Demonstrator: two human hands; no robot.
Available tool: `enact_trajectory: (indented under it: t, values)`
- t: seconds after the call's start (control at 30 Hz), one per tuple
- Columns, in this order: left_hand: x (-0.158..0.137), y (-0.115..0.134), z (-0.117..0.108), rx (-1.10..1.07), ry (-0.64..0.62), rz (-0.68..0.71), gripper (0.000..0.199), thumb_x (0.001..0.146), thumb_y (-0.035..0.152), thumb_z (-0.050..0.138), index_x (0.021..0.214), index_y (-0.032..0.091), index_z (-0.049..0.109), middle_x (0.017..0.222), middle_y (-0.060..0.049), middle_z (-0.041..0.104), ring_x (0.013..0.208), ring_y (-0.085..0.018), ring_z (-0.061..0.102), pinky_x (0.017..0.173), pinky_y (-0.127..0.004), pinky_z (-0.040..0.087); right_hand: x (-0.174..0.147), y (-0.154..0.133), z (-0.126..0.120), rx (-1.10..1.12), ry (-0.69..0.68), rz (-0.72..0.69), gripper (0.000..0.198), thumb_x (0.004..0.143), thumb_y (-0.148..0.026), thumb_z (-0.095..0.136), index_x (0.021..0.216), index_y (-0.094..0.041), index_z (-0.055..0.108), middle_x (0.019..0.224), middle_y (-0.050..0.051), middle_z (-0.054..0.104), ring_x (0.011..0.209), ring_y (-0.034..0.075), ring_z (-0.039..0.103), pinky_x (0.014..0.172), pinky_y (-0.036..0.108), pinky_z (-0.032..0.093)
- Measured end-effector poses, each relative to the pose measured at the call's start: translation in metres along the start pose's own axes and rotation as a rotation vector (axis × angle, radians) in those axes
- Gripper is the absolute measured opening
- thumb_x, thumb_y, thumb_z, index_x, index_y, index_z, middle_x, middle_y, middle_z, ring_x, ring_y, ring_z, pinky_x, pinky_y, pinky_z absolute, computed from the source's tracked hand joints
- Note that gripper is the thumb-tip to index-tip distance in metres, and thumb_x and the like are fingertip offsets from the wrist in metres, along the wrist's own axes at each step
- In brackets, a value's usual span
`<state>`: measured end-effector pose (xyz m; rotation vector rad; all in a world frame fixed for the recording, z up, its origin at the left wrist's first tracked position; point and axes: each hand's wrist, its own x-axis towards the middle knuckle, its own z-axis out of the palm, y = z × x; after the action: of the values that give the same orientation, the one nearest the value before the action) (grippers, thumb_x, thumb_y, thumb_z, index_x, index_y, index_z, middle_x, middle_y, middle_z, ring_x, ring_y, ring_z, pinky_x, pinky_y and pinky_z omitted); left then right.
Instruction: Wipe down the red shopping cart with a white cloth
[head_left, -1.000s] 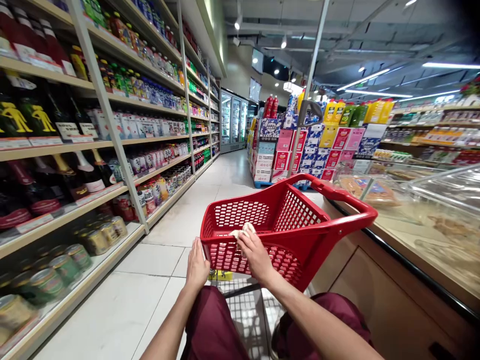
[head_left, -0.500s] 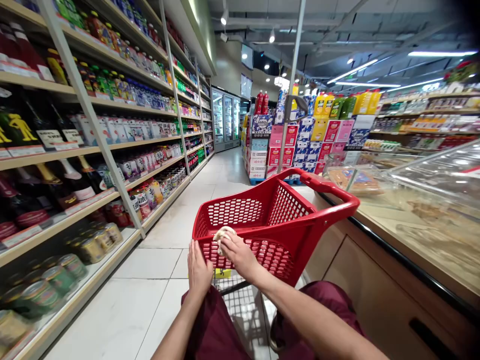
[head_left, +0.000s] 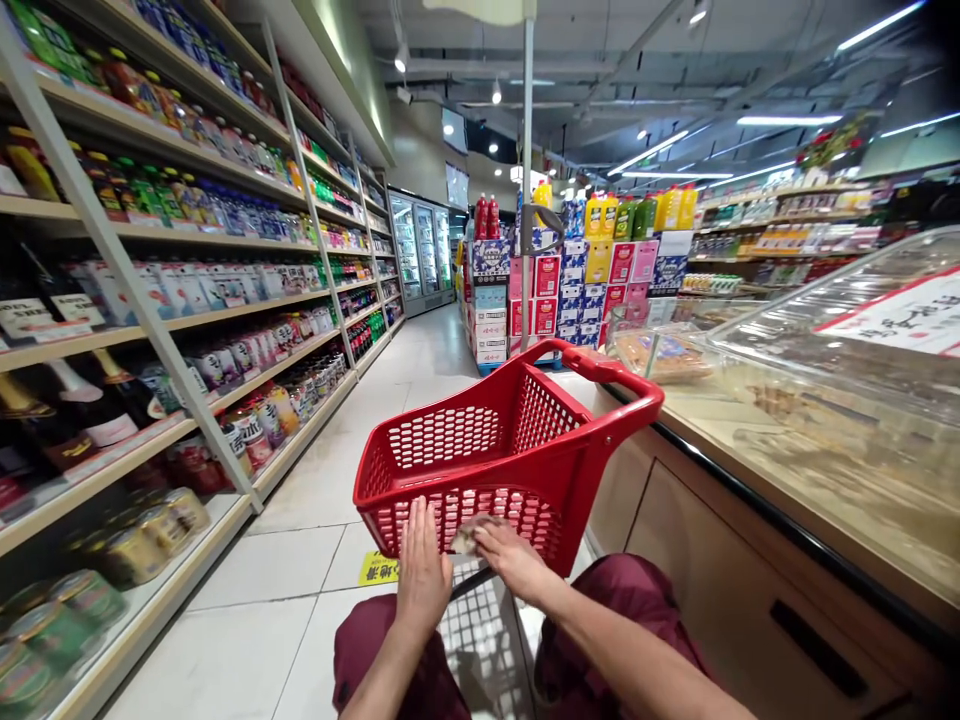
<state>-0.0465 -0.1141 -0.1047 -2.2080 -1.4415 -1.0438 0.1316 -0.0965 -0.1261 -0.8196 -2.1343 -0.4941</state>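
Observation:
A red plastic shopping cart [head_left: 574, 485] stands in front of my knees, its side wall full of small openings. My left hand [head_left: 424, 570] lies flat against that wall, fingers straight and pointing up, with nothing in it. To its right, my right hand [head_left: 510, 555] presses a crumpled whitish cloth [head_left: 466, 537] against the lower part of the same wall. Its fingertips cover part of the cloth, which is a little blurred.
Drink shelves [head_left: 247, 395] line the left side. On the right stands a wooden counter [head_left: 720, 560] with clear covers [head_left: 825, 370]. Stacked drink cartons [head_left: 544, 305] stand ahead beyond the cart. A yellow floor sticker [head_left: 379, 568] lies beside the cart.
My right hand has moved the cloth from the cart's top rim down onto its side wall. My left hand has shifted from the rim's corner to the wall. The view has turned rightward.

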Motion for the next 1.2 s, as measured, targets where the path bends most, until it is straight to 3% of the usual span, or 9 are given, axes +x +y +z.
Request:
enact_trajectory:
  t: [0.2, 0.4, 0.57, 0.77, 0.93, 1.1, 1.2]
  values:
    - [0.001, 0.016, 0.005, -0.050, -0.064, 0.026, 0.078, 0.071, 0.004, 0.037, 0.138, 0.015, -0.001, 0.144, -0.016, 0.020, 0.133, -0.026, 0.015, 0.103, -0.049, 0.029, 0.013, 0.018, -0.030, -0.007, 0.039, 0.120, 0.031, 0.091, -0.017, 0.035, 0.115, -0.015, 0.055, 0.122, 0.007, 0.054, 0.127, 0.018, 0.032, 0.105, 0.038, 0.035]
    - [0.002, 0.035, 0.006, -0.099, -0.181, 0.091, 0.082, 0.066, -0.001, 0.035, 0.138, 0.016, 0.000, 0.145, -0.014, 0.018, 0.134, -0.025, 0.012, 0.104, -0.049, 0.029, -0.012, 0.023, -0.033, -0.033, -0.009, 0.081, 0.038, 0.094, -0.022, 0.025, 0.104, -0.017, 0.062, 0.105, 0.006, 0.065, 0.113, 0.014, 0.050, 0.093, 0.028, 0.048]
    - [0.008, 0.045, 0.011, -0.131, -0.192, 0.101, 0.081, 0.067, -0.001, 0.035, 0.138, 0.016, -0.001, 0.145, -0.014, 0.019, 0.134, -0.024, 0.011, 0.104, -0.049, 0.028, -0.010, 0.032, -0.050, 0.041, 0.029, 0.179, 0.033, 0.092, -0.018, 0.033, 0.115, -0.018, 0.055, 0.124, 0.007, 0.053, 0.126, 0.017, 0.034, 0.103, 0.039, 0.037]
    - [0.015, 0.057, 0.016, -0.148, -0.215, 0.159, 0.079, 0.069, -0.001, 0.033, 0.138, 0.017, 0.001, 0.144, -0.014, 0.022, 0.133, -0.023, 0.014, 0.103, -0.048, 0.031, -0.042, 0.046, -0.063, 0.097, -0.036, 0.287, 0.033, 0.093, -0.024, 0.031, 0.113, -0.026, 0.057, 0.113, 0.001, 0.061, 0.114, 0.012, 0.049, 0.096, 0.030, 0.045]
    - [0.024, 0.073, 0.021, -0.159, -0.204, 0.222, 0.079, 0.069, 0.000, 0.034, 0.138, 0.016, 0.000, 0.144, -0.014, 0.023, 0.133, -0.024, 0.014, 0.103, -0.049, 0.031, -0.033, 0.062, -0.086, -0.001, 0.112, 0.299, 0.033, 0.090, -0.015, 0.038, 0.117, -0.020, 0.054, 0.124, 0.006, 0.053, 0.127, 0.019, 0.032, 0.105, 0.042, 0.033]
    - [0.034, 0.089, 0.021, -0.181, -0.245, 0.323, 0.082, 0.065, -0.003, 0.034, 0.138, 0.015, 0.000, 0.144, -0.015, 0.021, 0.134, -0.024, 0.012, 0.103, -0.049, 0.031, -0.044, 0.066, -0.093, -0.080, 0.051, 0.226, 0.033, 0.092, -0.019, 0.033, 0.117, -0.024, 0.054, 0.117, 0.003, 0.059, 0.119, 0.013, 0.044, 0.099, 0.031, 0.042]
    - [0.052, 0.094, 0.016, -0.199, -0.248, 0.345, 0.082, 0.064, -0.003, 0.034, 0.138, 0.014, 0.005, 0.144, -0.014, 0.021, 0.134, -0.023, 0.010, 0.103, -0.050, 0.029, -0.037, 0.080, -0.121, -0.141, 0.155, 0.258, 0.033, 0.090, -0.016, 0.037, 0.117, -0.022, 0.055, 0.120, 0.004, 0.056, 0.123, 0.017, 0.039, 0.101, 0.037, 0.040]
